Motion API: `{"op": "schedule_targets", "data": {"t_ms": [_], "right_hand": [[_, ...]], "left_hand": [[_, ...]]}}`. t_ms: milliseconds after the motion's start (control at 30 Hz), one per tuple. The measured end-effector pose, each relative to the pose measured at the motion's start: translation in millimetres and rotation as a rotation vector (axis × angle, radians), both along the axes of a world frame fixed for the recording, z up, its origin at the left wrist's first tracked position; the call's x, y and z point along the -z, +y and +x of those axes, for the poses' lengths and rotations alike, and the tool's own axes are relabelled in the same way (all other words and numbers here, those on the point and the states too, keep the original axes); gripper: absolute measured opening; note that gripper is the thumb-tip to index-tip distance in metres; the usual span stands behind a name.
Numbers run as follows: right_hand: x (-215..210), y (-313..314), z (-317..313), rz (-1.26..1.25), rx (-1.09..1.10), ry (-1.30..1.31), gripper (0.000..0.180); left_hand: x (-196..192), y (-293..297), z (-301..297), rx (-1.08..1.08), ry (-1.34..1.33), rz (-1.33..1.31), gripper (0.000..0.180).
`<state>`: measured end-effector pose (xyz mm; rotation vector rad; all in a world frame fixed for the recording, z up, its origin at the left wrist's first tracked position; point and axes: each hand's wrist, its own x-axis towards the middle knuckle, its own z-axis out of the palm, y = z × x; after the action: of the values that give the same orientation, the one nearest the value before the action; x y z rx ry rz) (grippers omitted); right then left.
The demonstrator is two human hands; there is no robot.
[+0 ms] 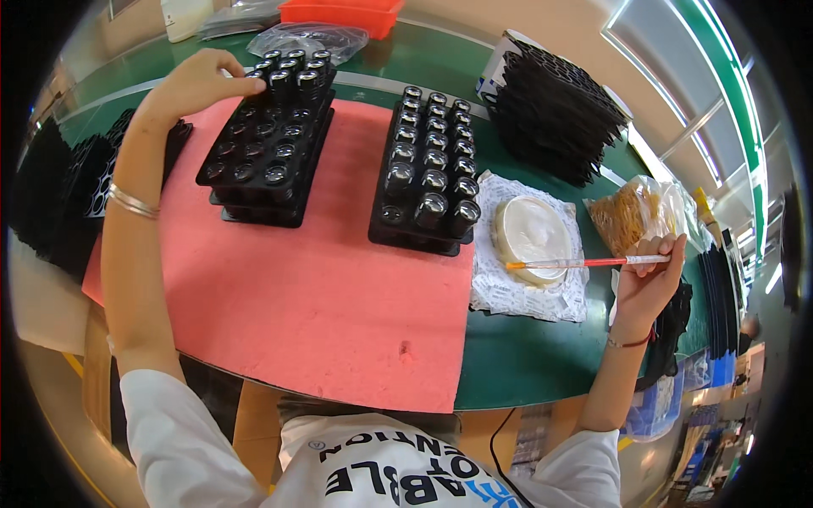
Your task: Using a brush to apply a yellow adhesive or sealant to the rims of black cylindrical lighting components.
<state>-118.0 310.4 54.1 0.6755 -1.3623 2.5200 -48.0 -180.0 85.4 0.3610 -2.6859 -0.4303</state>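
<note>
My left hand (207, 80) reaches over the far left part of a stacked black tray (246, 199). Its fingers close around a shiny dark cylinder (255, 75) in the left column, which they partly hide. Several similar cylinders stand in the tray's far rows; its nearer pockets show rounded glossy shapes lying lower. A second black tray (406, 241) to the right holds rows of upright shiny cylinders. My right hand (650, 279) grips a thin paintbrush (569, 263) with a red handle. The brush's orange tip lies over the near rim of a round, pale dish (508, 229).
The trays rest on a pink mat (313, 322) over a green table (525, 356). White printed paper (567, 305) lies under the dish. Stacked black trays (555, 110) stand at the far right, a bag of tan pieces (631, 213) nearer. An orange bin (343, 12) sits behind.
</note>
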Motion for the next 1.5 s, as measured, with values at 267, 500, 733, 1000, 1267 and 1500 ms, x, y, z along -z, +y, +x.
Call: {"op": "schedule_targets", "data": {"t_ms": [267,500,733,1000,1267,1500], "right_hand": [[1,-3,2,0.028,0.330,0.092,0.030],[0,1,6,0.198,0.642,0.388,0.040],[3,9,4,0.249,0.680,0.617,0.038],[-1,8,6,0.262,0.743,0.713,0.038],[2,6,6,0.318,0.761,0.722,0.040],[1,10,6,0.327,0.726,0.720,0.041]], "left_hand": [[-4,130,8,0.285,0.161,-0.033,0.028],[25,163,10,0.285,0.015,-0.282,0.026],[31,163,5,0.382,0.112,-0.166,0.022],[20,206,43,0.665,-0.032,0.014,0.020],[47,215,44,0.670,-0.261,-0.067,0.025],[44,215,46,0.696,-0.263,-0.041,0.024]]}}
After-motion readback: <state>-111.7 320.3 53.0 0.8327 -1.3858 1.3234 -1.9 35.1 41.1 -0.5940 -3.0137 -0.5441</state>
